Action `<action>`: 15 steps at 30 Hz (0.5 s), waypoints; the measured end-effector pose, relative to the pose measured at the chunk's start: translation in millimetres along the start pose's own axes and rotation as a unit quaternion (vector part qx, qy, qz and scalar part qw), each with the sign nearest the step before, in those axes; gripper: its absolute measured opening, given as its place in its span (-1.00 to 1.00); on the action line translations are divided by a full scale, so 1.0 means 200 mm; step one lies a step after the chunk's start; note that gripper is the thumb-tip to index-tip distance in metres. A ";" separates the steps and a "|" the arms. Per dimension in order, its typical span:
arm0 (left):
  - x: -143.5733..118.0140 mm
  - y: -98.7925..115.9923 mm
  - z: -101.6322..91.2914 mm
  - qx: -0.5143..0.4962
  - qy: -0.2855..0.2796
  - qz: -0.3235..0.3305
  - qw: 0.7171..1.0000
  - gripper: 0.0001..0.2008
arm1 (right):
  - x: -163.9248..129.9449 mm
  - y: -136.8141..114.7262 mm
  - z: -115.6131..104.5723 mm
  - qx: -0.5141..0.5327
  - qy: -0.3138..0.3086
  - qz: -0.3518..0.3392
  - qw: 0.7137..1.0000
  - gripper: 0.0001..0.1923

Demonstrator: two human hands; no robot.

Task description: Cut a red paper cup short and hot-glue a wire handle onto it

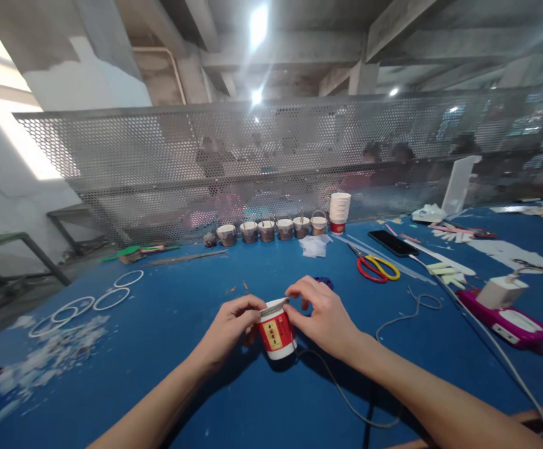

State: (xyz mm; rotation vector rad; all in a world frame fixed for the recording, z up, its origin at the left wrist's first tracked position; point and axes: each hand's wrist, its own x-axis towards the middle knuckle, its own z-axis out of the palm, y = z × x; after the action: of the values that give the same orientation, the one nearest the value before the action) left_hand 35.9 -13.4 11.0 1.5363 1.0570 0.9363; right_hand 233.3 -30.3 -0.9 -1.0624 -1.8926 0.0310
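A red and white paper cup [278, 337] with a yellow label is held tilted just above the blue table, its mouth toward the far side. My left hand [234, 324] grips its left side near the rim, thumb in front and fingers behind. A grey band, seemingly wound cord, lies around the cup just under the rim. At the right of the rim, my right hand [320, 312] has thumb and forefinger pinched on this cord. The loose grey cord [334, 378] runs from the cup down to the right across the table. A dark blue object behind my right hand is mostly hidden.
Several cord-wrapped cups [266, 231] line the back beside stacked paper cups [340, 209]. Scissors [378, 268], a phone [393, 242] and a magenta power strip [509, 321] lie right. White rings [112, 299] and scraps lie left. A perforated metal screen [159, 149] borders the back.
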 end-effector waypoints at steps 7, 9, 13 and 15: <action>-0.01 0.01 0.00 -0.001 -0.038 0.033 0.999 -0.89 | -0.01 0.00 0.00 0.079 -0.034 -0.020 0.996 -0.86; -0.01 0.02 0.00 0.029 -0.034 0.047 0.998 -0.86 | -0.01 0.01 0.01 0.066 -0.033 -0.023 0.997 -0.87; -0.01 0.02 0.00 0.123 -0.002 0.115 0.986 -0.82 | -0.03 0.00 0.03 0.037 -0.031 -0.033 0.998 -0.87; -0.02 0.03 0.01 0.178 0.021 0.163 0.970 -0.79 | -0.03 -0.01 0.03 0.034 -0.029 -0.042 0.998 -0.87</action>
State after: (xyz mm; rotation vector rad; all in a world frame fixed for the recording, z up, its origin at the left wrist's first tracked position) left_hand 37.3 -17.5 16.7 2.0414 1.0616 1.0446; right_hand 228.7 -32.7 -8.8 -0.9455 -1.9718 0.0782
